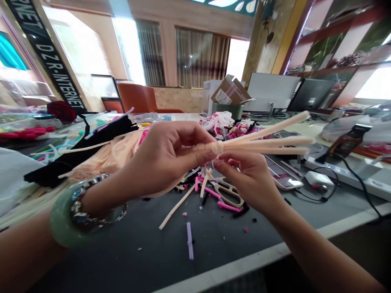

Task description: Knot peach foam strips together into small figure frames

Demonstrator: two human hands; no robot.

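Observation:
Several peach-coloured pipe cleaners [269, 144] are held together above the desk, their free ends fanning out to the right. A coiled wrap [218, 148] goes round the bundle where they meet. Thumb and fingers of my left hand [171, 156] are closed on the wrapped part. Just below the coil, my right hand [244, 175] pinches at the bundle with thumb and forefinger, on what looks like a thin end of the wrap. The fingers partly hide that spot. Under my hands lie scissors [229, 193] among pink, black and peach offcuts.
A pile of peach pipe cleaners [104, 156] and a black bundle [76, 152] lie at the left. A phone [284, 175], a white charger [319, 179] and a power strip [345, 177] sit at the right. Behind stand a cardboard box [230, 91] and monitors [271, 89].

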